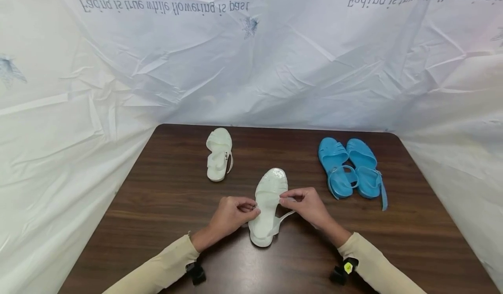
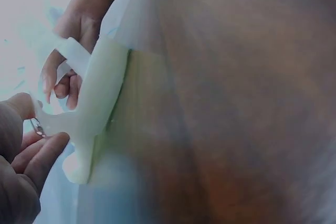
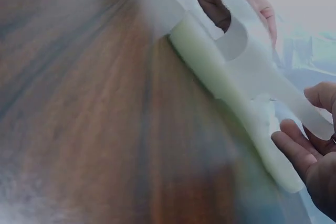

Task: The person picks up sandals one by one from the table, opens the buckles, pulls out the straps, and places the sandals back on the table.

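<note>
Head view, white sandal (image 1: 268, 209) on the brown table (image 1: 157, 193), left hand (image 1: 231, 215) pinching its buckle (image 2: 37, 127), right hand (image 1: 308, 207) pinching its strap (image 3: 298, 107), both hands nearly closed, blue sandals (image 1: 367, 182) farther right.

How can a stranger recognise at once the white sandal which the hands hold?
Start with the dark brown table, then go to its middle, between the left hand and right hand. The white sandal there is held by both, unlike the other white sandal and the blue sandals farther back.
</note>
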The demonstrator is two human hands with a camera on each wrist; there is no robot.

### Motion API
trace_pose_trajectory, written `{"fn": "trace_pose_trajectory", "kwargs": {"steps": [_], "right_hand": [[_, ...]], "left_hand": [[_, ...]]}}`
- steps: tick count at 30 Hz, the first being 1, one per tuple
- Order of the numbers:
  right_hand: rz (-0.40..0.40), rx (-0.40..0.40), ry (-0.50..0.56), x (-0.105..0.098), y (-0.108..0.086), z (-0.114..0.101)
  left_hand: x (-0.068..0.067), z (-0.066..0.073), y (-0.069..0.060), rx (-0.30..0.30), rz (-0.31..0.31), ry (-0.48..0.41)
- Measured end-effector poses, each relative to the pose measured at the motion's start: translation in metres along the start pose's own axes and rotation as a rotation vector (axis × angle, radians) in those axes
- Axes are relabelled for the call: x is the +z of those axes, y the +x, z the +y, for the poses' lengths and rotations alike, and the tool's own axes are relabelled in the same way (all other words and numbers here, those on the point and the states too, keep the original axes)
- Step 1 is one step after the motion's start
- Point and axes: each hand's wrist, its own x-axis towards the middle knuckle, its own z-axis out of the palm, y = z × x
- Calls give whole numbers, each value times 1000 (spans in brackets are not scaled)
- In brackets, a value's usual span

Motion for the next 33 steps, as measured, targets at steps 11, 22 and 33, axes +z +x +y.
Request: {"fn": "trace_pose_trajectory", "kwargs": {"steps": [11, 22, 33], "right_hand": [[-10, -72, -86, 9, 4, -18], [-11, -103, -51, 19, 4, -27], [4, -81, -108, 15, -12, -19]], "left_hand": [[-4, 7, 18, 159, -31, 319], [-11, 6, 21, 287, 66, 303], [-22, -6, 1, 53, 33, 171]]}}
